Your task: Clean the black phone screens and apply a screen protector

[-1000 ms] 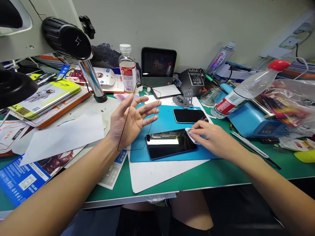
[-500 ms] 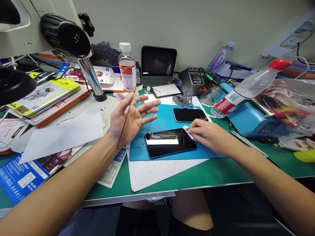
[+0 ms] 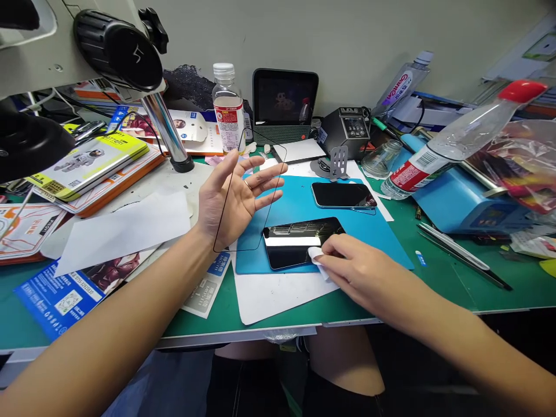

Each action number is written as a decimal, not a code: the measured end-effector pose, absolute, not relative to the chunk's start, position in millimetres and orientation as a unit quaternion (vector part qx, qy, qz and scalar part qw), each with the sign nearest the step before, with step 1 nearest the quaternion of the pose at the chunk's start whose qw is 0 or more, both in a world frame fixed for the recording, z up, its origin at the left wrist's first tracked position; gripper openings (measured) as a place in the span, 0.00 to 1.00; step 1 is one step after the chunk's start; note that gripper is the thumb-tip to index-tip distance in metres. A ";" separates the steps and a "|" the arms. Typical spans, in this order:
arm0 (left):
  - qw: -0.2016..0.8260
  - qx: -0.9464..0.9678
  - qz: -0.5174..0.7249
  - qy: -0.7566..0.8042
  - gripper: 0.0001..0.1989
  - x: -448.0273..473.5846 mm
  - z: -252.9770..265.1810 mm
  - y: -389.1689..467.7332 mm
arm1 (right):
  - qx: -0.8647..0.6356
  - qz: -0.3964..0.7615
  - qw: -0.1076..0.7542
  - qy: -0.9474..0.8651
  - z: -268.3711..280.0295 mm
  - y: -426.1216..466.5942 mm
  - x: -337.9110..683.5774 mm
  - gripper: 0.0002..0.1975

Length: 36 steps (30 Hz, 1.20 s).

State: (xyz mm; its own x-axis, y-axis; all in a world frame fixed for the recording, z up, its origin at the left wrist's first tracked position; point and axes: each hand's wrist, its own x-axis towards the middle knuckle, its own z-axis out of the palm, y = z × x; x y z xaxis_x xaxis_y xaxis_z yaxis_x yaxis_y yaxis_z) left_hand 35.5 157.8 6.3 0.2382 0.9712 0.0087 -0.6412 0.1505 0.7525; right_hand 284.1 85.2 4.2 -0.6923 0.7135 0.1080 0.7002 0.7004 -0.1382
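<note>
My left hand (image 3: 237, 200) is turned palm up, thumb and fingers at the long edges of a clear glass screen protector (image 3: 249, 240) with a thin black border. The protector stands tilted, and the palm shows through it. Under my right hand (image 3: 347, 263), a folded white wipe (image 3: 317, 256) is pinched in the fingertips and touches the lower right part of a black phone (image 3: 291, 250). That phone lies face up on a blue mat (image 3: 252, 263), its glossy screen reflecting a bright strip. Behind it rests a second phone (image 3: 343, 195), also face up.
White paper (image 3: 269, 301) lies partly under the mat. Tweezers (image 3: 463, 255) lie at right, near a blue device (image 3: 460, 200) and a leaning red-capped bottle (image 3: 456, 147). A microscope stand (image 3: 167, 130), notebooks (image 3: 87, 165) and a labelled bottle (image 3: 229, 116) stand left.
My right hand with the wipe has moved left and toward me, from the phone's upper right to its lower edge. My left hand keeps its hold; the view has shifted slightly.
</note>
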 end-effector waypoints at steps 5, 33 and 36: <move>0.710 0.348 0.558 0.253 0.25 35.7 5.7 156.6 | -0.360 0.010 0.099 -0.928 -5.5 75.8 248.9 0.10; 0.707 0.321 0.593 0.212 0.20 27.5 11.4 161.8 | -0.373 0.089 0.029 -0.923 7.7 144.3 216.6 0.11; 0.707 0.324 0.592 0.211 0.20 27.9 10.2 161.9 | -0.371 0.097 0.033 -0.923 11.0 151.3 238.0 0.14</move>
